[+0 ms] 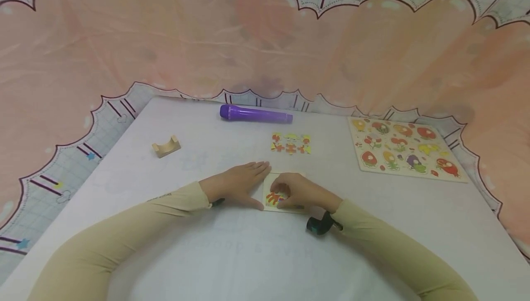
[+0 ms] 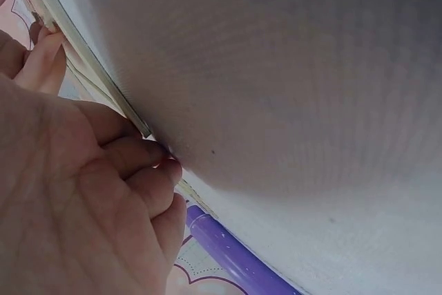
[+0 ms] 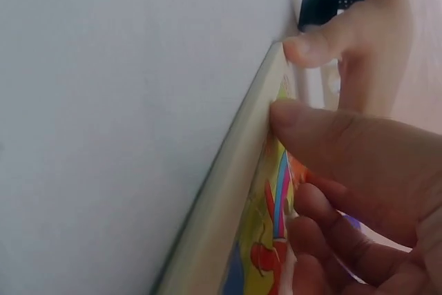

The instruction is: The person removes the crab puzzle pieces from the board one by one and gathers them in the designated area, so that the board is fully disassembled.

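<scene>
A small square jigsaw tray (image 1: 271,176) with a pale wooden rim and a colourful picture lies on the white table. My left hand (image 1: 239,182) lies flat along the tray's left side, fingers pointing away and thumb at the near left corner. In the left wrist view its fingertips touch the tray edge (image 2: 90,53). My right hand (image 1: 301,190) arches over the picture, its thumb and curled fingers around an orange puzzle piece (image 1: 273,198). The right wrist view shows the thumb at the rim (image 3: 228,164) and the fingertips against the picture, covering part of it.
Beyond the tray lie several loose puzzle pieces (image 1: 290,144) in two rows. A purple toy microphone (image 1: 256,114) lies near the far edge. At left is a curved wooden stand (image 1: 166,146); at right, a fruit-and-vegetable puzzle board (image 1: 407,150).
</scene>
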Action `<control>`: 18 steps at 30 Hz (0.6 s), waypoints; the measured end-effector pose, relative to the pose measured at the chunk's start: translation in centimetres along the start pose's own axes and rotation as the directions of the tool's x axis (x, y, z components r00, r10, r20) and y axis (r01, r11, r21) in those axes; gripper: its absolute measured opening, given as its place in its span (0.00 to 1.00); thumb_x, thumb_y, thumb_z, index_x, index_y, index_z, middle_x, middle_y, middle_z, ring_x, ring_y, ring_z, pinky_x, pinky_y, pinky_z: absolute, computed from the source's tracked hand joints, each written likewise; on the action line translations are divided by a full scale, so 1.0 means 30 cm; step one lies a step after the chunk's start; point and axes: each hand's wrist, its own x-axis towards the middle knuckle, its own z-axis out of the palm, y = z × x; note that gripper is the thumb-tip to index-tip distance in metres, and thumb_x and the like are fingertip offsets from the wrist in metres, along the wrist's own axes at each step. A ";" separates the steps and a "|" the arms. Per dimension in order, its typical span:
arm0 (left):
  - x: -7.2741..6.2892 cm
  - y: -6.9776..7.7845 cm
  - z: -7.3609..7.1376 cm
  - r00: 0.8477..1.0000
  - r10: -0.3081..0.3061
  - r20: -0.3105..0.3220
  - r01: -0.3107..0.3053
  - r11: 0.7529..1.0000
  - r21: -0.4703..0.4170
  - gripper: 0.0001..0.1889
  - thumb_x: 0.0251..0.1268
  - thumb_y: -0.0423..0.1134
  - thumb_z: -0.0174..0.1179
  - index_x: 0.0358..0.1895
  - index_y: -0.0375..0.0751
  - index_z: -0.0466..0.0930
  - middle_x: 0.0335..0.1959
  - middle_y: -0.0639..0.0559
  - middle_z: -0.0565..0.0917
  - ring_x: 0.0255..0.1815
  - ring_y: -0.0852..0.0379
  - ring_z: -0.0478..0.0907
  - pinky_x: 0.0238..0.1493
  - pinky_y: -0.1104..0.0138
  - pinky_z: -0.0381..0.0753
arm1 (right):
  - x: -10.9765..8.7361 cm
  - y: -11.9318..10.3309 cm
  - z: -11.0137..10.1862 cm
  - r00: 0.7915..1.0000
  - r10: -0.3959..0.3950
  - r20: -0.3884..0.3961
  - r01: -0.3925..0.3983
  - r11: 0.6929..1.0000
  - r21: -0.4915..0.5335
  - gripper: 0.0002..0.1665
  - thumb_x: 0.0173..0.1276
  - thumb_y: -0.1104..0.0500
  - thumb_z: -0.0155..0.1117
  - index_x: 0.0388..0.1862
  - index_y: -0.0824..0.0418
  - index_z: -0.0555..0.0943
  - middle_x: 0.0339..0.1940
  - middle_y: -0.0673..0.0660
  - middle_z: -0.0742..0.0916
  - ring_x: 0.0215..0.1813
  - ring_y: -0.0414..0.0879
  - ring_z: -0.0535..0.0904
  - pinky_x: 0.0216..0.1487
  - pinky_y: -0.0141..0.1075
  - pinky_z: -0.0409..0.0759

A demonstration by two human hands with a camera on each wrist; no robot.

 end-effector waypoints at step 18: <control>0.002 0.000 0.005 1.000 0.000 -0.011 0.000 1.000 0.005 0.55 0.54 0.70 0.54 0.73 0.32 0.46 0.76 0.40 0.50 0.77 0.47 0.48 0.77 0.59 0.49 | -0.006 -0.022 0.007 0.999 -0.018 -0.039 0.019 1.000 0.011 0.22 0.47 0.62 0.77 0.40 0.63 0.77 0.32 0.54 0.82 0.32 0.40 0.76 0.33 0.23 0.77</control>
